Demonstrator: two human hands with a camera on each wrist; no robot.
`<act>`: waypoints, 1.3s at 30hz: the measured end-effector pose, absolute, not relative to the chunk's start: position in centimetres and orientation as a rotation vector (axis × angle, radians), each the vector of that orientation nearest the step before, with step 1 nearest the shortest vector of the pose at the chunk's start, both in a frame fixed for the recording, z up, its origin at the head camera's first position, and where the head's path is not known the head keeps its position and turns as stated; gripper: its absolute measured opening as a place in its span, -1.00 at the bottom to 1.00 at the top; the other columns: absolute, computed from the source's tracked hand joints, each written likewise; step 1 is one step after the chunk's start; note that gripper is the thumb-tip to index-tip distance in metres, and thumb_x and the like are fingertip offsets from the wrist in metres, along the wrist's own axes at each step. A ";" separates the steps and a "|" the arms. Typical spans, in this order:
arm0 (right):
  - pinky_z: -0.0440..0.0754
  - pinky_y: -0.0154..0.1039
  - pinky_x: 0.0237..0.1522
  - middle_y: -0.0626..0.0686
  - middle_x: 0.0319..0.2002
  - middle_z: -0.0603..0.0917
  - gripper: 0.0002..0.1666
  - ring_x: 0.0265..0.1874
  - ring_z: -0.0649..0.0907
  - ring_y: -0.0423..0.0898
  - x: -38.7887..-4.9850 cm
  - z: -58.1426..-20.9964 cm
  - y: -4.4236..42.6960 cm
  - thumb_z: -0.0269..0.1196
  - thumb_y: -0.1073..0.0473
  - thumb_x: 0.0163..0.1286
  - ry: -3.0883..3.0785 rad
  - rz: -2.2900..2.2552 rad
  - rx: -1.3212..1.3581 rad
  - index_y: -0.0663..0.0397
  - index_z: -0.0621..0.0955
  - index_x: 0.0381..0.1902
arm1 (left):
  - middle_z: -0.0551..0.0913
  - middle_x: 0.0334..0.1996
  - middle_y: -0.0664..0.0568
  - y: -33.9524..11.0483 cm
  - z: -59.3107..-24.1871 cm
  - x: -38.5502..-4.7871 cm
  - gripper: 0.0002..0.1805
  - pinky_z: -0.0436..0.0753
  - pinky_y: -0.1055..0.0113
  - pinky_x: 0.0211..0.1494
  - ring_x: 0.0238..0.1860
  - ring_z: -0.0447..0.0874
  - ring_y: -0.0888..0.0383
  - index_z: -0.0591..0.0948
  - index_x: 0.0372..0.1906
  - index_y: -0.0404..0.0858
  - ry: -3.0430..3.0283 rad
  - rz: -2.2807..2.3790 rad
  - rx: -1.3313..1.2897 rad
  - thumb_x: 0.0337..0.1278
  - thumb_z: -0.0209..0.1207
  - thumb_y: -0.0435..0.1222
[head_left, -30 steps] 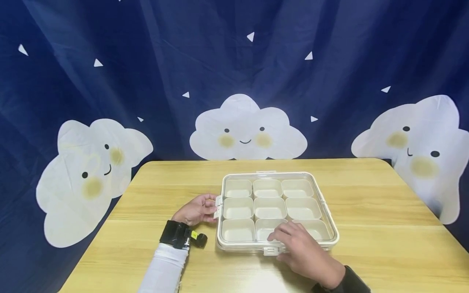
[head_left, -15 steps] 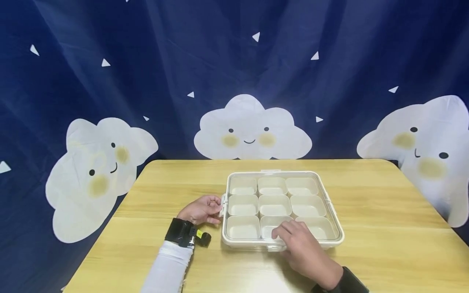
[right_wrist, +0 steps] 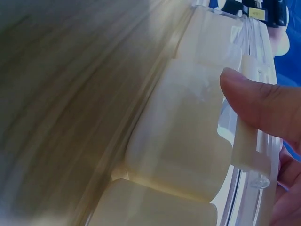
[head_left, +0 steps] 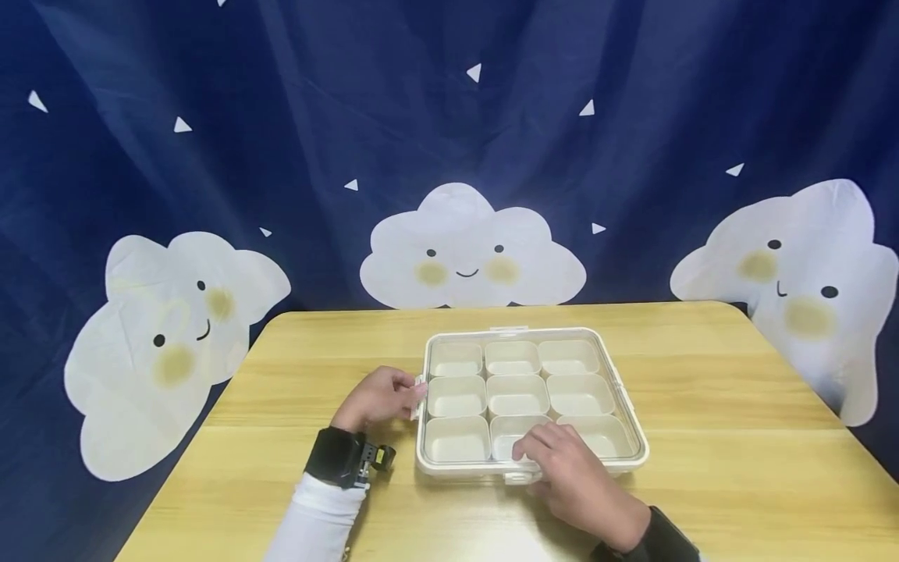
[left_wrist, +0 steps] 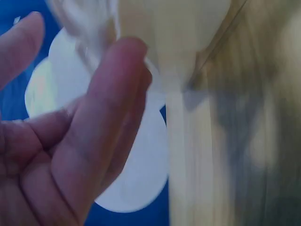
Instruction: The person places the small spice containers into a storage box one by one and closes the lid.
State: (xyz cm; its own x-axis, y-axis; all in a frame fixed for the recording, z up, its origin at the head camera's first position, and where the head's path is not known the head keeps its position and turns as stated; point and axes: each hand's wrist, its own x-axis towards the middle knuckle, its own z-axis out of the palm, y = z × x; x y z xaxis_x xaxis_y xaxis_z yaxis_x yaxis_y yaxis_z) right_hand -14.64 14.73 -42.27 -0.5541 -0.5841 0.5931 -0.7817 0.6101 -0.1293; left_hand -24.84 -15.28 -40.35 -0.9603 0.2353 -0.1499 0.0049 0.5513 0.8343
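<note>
A clear-lidded storage box [head_left: 535, 468] with cream rims lies on the table, holding several cream cups [head_left: 518, 396] in rows. My left hand [head_left: 379, 394] is at the box's left side, its fingertips touching the white latch [head_left: 416, 411] there. In the left wrist view its fingers [left_wrist: 101, 101] are fairly straight against the blurred box, the thumb apart from them. My right hand [head_left: 572, 472] grips the front edge: the thumb [right_wrist: 254, 99] presses on the front latch [right_wrist: 249, 150], while the other fingers rest on top of the lid.
The wooden table [head_left: 709, 468] extends around the box on all sides. Behind it hangs a dark blue curtain [head_left: 393, 94] with smiling clouds. Another latch [head_left: 509, 329] shows at the box's far edge. Each wrist wears a black band [head_left: 337, 455].
My left fingertips have come forward onto the left latch and cover more of it. The right hand stays at the front latch. The head view has swayed slightly; the box looks unmoved.
</note>
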 end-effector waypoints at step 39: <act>0.57 0.11 0.04 0.54 0.32 0.19 -0.12 0.13 0.47 0.31 -19.4 -40.7 25.2 0.10 0.03 0.50 -2.787 1.804 0.181 0.49 -0.04 0.45 | 0.64 -0.32 -0.06 -12.9 -38.8 -23.7 -0.46 0.56 0.24 -0.35 -0.35 0.57 0.06 0.55 0.05 -0.41 2.747 1.064 0.047 0.15 0.30 -0.07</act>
